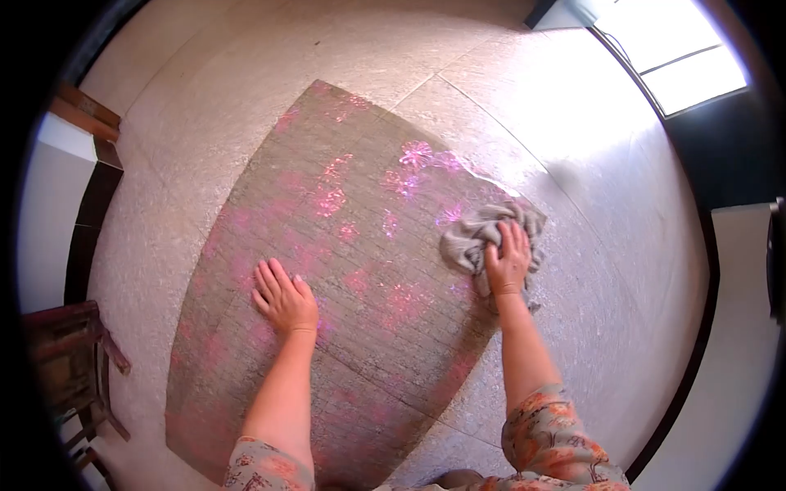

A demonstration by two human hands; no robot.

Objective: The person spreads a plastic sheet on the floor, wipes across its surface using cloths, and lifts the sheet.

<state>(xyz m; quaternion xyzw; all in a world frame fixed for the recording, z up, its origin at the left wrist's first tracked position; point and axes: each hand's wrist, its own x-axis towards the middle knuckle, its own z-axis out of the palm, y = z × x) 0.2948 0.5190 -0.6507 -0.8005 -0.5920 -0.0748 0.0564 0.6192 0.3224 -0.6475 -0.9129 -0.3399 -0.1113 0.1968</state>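
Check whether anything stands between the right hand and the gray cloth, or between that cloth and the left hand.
Nothing visible does: the right hand rests directly on the bunched gray cloth, and only patterned mat shows between it and the left hand.

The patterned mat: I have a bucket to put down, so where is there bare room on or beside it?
Bare: the mat between the left hand and the bunched cloth, and the floor along its left edge. Crowded: the mat's right edge, under the cloth and right hand.
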